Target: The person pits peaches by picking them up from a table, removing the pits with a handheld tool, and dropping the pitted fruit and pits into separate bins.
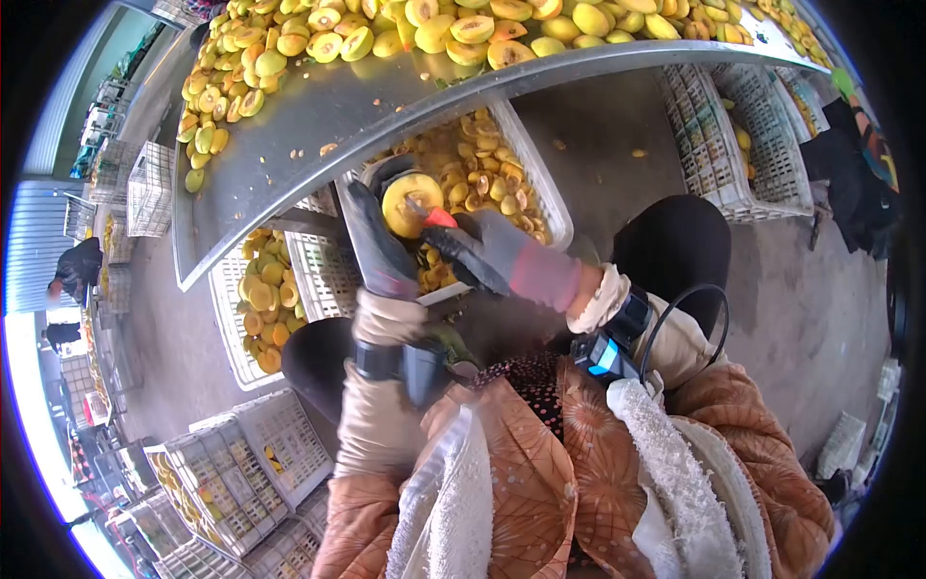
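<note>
My left hand [381,232], in a grey glove, is closed around a yellow peach half [397,201] with its cut face turned up. In my right hand [492,256], also gloved, is a small red-handled pitting knife [440,218]. Its metal tip meets the middle of the cut face. Both hands are above a white plastic crate [561,217] of yellow fruit pieces, just off the edge of the metal table [318,179]. Halved peaches [328,44] are heaped along the table's far side.
Another crate [241,362] of peach halves stands on the floor at the left. White crates [719,145] are at the right, and more crates [227,482] are stacked at lower left. A person in dark clothes [849,174] is at the far right, another [77,270] at the far left.
</note>
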`<state>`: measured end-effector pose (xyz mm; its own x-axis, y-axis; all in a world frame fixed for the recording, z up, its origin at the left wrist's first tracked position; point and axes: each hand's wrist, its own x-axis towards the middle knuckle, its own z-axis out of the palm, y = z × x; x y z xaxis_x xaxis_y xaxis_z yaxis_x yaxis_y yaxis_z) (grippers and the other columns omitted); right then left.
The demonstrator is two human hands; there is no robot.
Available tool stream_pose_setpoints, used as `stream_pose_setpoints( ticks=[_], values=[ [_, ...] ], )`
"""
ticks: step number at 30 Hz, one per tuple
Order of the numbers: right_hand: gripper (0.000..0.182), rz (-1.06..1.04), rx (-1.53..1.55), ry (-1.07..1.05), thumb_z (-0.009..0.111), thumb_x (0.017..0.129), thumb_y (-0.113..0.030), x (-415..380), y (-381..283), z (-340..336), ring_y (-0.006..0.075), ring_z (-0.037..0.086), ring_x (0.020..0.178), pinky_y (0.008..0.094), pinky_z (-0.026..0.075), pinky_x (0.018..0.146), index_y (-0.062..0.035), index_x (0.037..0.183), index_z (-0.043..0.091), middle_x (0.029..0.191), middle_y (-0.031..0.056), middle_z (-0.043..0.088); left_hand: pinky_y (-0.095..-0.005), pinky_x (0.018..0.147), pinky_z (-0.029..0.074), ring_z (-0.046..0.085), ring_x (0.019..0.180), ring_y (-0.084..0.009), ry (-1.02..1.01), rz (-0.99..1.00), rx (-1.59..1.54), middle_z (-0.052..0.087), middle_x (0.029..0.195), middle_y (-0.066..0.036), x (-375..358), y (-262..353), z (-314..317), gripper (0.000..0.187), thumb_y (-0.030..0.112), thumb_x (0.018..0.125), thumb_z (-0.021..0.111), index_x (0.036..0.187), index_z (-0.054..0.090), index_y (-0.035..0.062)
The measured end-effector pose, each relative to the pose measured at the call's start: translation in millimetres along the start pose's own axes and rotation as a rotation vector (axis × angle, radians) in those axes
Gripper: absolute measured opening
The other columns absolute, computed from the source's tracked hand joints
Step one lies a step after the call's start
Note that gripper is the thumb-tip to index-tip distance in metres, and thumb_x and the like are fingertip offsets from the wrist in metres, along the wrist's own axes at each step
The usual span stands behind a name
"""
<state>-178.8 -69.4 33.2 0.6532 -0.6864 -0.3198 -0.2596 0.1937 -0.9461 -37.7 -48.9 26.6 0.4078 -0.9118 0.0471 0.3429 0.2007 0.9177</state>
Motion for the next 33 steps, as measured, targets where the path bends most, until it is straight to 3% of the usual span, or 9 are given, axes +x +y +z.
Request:
stream_pose_setpoints(
  ticks=[1,3,12,16,18,22,26,32,33],
  values=[
    [0.031,-0.005,-0.004,0.001,0.056,0.09,-0.031,1.0,3.3,1.2,0.0129,0.05,0.054,0.0289,0.039,0.049,-0.0013,0.099,0.061,0.065,0.0041,0.058,-0.0284,0.08,0.046,0.056,0.088,-0.0153,0.197,-0.006,-0.077,0.058,0.1,-0.008,-8.9,0.8,16.2,0.044,0.04,0.096,0.038,0.108,0.053,0.0003],
    [0.052,-0.124,0.09,-0.032,0.053,0.089,-0.046,1.5,19.2,4.3,0.0121,0.05,0.059,0.0317,0.043,0.056,0.006,0.09,0.06,0.063,0.0067,0.057,-0.0265,0.076,0.045,0.055,0.084,-0.0132,0.166,0.103,0.14,0.059,0.096,-0.007,-11.6,-10.8,11.0,0.044,0.039,0.097,0.038,0.104,0.056,0.0],
    [0.053,0.066,-0.031,-0.052,0.051,0.089,-0.047,4.5,25.2,0.5,0.0121,0.048,0.053,0.0293,0.039,0.049,0.0055,0.085,0.06,0.06,0.0067,0.055,-0.0231,0.067,0.044,0.055,0.075,-0.0107,0.067,0.142,0.453,0.06,0.082,-0.004,-6.8,-30.2,-5.4,0.042,0.038,0.094,0.047,0.099,0.061,-0.0013],
    [0.053,0.047,0.026,-0.104,0.05,0.09,-0.047,1.6,23.7,-3.6,0.0122,0.048,0.054,0.0296,0.04,0.051,0.0048,0.087,0.061,0.06,0.007,0.055,-0.0241,0.068,0.043,0.054,0.075,-0.0107,0.092,0.16,0.447,0.059,0.084,-0.003,-10.4,-24.8,6.4,0.037,0.033,0.096,0.041,0.095,0.061,0.0013],
    [0.052,-0.017,0.154,-0.131,0.05,0.09,-0.048,-2.5,17.7,-4.7,0.0124,0.05,0.056,0.03,0.041,0.053,0.0035,0.09,0.062,0.064,0.0074,0.057,-0.0264,0.07,0.048,0.058,0.077,-0.0163,0.295,-0.197,-0.137,0.06,0.089,-0.007,-6.1,-17.2,14.5,0.047,0.043,0.094,0.043,0.103,0.059,0.0],
    [0.042,-0.077,0.191,-0.085,0.05,0.09,-0.045,-4.5,17.0,11.2,0.0078,0.044,0.046,0.0233,0.034,0.04,-0.0054,0.079,0.057,0.057,-0.0003,0.049,-0.0293,0.067,0.051,0.061,0.072,-0.0194,0.336,-0.104,0.101,0.062,0.082,-0.009,-1.3,-16.9,6.6,0.05,0.044,0.096,0.037,0.096,0.059,-0.0017],
    [0.041,0.053,0.533,-0.225,0.051,0.09,-0.046,-11.5,13.9,2.1,0.0057,0.046,0.052,0.0206,0.035,0.043,-0.0056,0.083,0.056,0.061,-0.0016,0.05,-0.0287,0.064,0.05,0.06,0.063,-0.0191,0.162,0.061,0.39,0.063,0.074,-0.011,1.0,-19.5,-2.2,0.051,0.042,0.096,0.036,0.092,0.059,-0.0034],
    [0.043,0.02,0.066,-0.174,0.05,0.088,-0.052,0.3,27.3,0.7,0.0058,0.04,0.045,0.0201,0.029,0.041,-0.0102,0.082,0.053,0.057,-0.0041,0.045,-0.0292,0.06,0.049,0.061,0.06,-0.0204,0.075,0.098,0.4,0.064,0.071,-0.013,-0.9,-18.2,2.8,0.053,0.043,0.095,0.039,0.081,0.06,-0.0031],
    [0.043,0.202,0.377,-0.346,0.051,0.088,-0.052,-5.9,21.6,-7.4,0.0059,0.038,0.044,0.021,0.028,0.041,-0.0104,0.08,0.054,0.056,-0.004,0.045,-0.0292,0.06,0.049,0.061,0.06,-0.0204,0.073,0.096,0.402,0.064,0.071,-0.013,-1.9,-15.6,0.1,0.053,0.043,0.095,0.039,0.081,0.06,-0.0031]
  ],
)
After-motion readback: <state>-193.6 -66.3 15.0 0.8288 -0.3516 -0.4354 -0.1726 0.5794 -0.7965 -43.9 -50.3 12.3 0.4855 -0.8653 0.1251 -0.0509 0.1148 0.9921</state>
